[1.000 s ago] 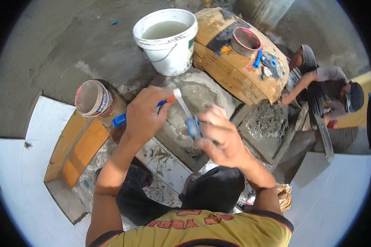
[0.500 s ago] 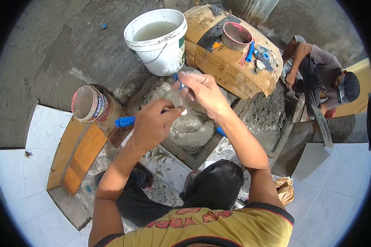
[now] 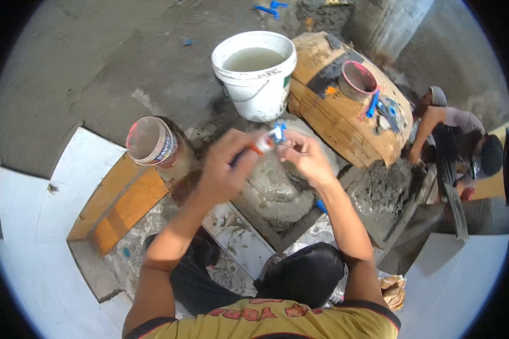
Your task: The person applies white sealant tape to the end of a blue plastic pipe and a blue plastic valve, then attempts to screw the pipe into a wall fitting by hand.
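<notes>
My left hand (image 3: 229, 169) is closed round a small blue, orange and white fitting (image 3: 260, 146), its white end pointing up and right. My right hand (image 3: 305, 158) pinches at a small blue spool with white tape (image 3: 279, 133), touching that end of the fitting; its fingertips are partly hidden. Both hands are above a patch of wet mortar (image 3: 271, 195) in a square recess. Another blue object (image 3: 321, 205) shows beside my right forearm, partly covered.
A white water bucket (image 3: 251, 93), a smaller pail (image 3: 152, 144) and cardboard (image 3: 333, 133) carrying a pink-rimmed container (image 3: 359, 85) and blue pieces surround the recess. Another person (image 3: 464, 124) crouches at right beside mortar and a long metal tool. White tiles (image 3: 45, 214) flank me.
My right hand first went up and left with the spool, drawing in the stretched tape, and is now lower, beside the fitting. The view has shifted, so surroundings sit further right in the frame.
</notes>
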A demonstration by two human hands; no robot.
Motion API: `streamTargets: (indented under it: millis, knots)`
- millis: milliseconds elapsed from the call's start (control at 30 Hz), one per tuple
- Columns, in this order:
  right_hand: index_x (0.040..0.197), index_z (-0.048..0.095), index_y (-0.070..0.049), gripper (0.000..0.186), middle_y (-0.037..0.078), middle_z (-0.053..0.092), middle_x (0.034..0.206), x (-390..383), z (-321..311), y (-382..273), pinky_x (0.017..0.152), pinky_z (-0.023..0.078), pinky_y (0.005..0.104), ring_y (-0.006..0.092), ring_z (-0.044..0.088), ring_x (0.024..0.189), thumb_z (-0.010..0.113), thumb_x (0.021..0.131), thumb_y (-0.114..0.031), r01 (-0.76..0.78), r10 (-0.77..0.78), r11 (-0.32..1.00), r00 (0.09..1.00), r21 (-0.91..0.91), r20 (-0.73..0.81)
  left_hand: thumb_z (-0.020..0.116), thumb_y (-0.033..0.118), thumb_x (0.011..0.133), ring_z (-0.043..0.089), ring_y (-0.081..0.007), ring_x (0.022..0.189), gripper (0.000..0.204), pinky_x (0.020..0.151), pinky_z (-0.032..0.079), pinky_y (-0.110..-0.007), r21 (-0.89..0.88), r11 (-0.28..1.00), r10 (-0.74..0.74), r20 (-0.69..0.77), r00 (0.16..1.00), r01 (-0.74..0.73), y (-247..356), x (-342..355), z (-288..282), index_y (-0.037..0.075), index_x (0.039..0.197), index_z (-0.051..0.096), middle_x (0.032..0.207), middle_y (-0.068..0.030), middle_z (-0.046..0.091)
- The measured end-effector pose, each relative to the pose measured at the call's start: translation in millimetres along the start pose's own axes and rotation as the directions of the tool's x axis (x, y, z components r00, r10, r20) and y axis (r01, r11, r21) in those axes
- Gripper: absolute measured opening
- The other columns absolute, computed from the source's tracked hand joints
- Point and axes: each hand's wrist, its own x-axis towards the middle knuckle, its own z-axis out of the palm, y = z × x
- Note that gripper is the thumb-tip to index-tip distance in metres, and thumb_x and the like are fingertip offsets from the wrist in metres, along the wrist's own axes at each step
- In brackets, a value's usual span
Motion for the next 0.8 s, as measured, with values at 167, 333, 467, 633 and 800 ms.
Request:
streamTargets:
  millis: [167, 333, 467, 633, 800]
  knots:
    - [0.098, 0.072, -0.004, 0.016, 0.01, 0.064, 0.084, -16, -4, -3, 0.065, 0.043, 0.037, 0.0215, 0.056, 0.073, 0.07, 0.093, -0.019, 0.293, -0.334, 0.791, 0.942, -0.537, 0.023, 0.056, 0.018, 0.102, 0.054, -0.0061, 0.084, 0.031, 0.076, 0.045, -0.022, -0.085, 0.978, -0.195, -0.033, 0.98, 0.192, -16, 6, -10, 0.005, 0.13, 0.06, 0.106, -0.0026, 0.066]
    - [0.092, 0.07, -0.002, 0.014, 0.013, 0.067, 0.103, -31, -8, -9, 0.078, 0.048, 0.0351, 0.0263, 0.061, 0.086, 0.073, 0.09, -0.015, 0.611, -0.677, 0.603, 0.732, -0.513, 0.075, 0.062, 0.015, 0.101, 0.055, -0.0064, 0.084, 0.039, 0.071, 0.046, -0.021, -0.221, 0.953, -0.216, -0.012, 0.976, 0.208, -24, 8, 0, 0.006, 0.136, 0.048, 0.104, -0.0047, 0.066]
    - [0.083, 0.062, 0.0, 0.012, 0.013, 0.068, 0.107, -50, -1, -27, 0.084, 0.048, 0.0337, 0.0247, 0.063, 0.093, 0.072, 0.087, -0.006, 0.5, -0.477, 0.825, 0.866, -0.265, 0.15, 0.064, 0.013, 0.099, 0.054, -0.0063, 0.084, 0.043, 0.068, 0.046, -0.021, -0.262, 0.92, -0.303, 0.003, 0.953, 0.293, -26, 0, 11, 0.006, 0.138, 0.047, 0.099, -0.0031, 0.065]
    - [0.08, 0.058, 0.001, 0.014, 0.013, 0.067, 0.107, -50, 6, -26, 0.083, 0.048, 0.0329, 0.0214, 0.062, 0.093, 0.07, 0.085, -0.002, 0.455, -0.435, 0.874, 0.889, -0.17, 0.144, 0.06, 0.02, 0.102, 0.054, -0.0064, 0.082, 0.037, 0.064, 0.045, -0.023, -0.201, 0.914, -0.324, 0.157, 0.933, 0.352, -18, 3, 2, 0.005, 0.135, 0.054, 0.089, -0.0008, 0.059]
    - [0.081, 0.059, 0.001, 0.012, 0.013, 0.067, 0.106, -49, 4, -22, 0.082, 0.048, 0.0321, 0.0224, 0.063, 0.091, 0.071, 0.083, -0.001, 0.441, -0.431, 0.893, 0.896, -0.088, 0.112, 0.06, 0.025, 0.102, 0.055, -0.0086, 0.079, 0.036, 0.069, 0.047, -0.025, -0.555, 0.626, -0.427, 0.345, 0.836, 0.548, -15, 7, -4, 0.004, 0.132, 0.057, 0.09, -0.0012, 0.059]
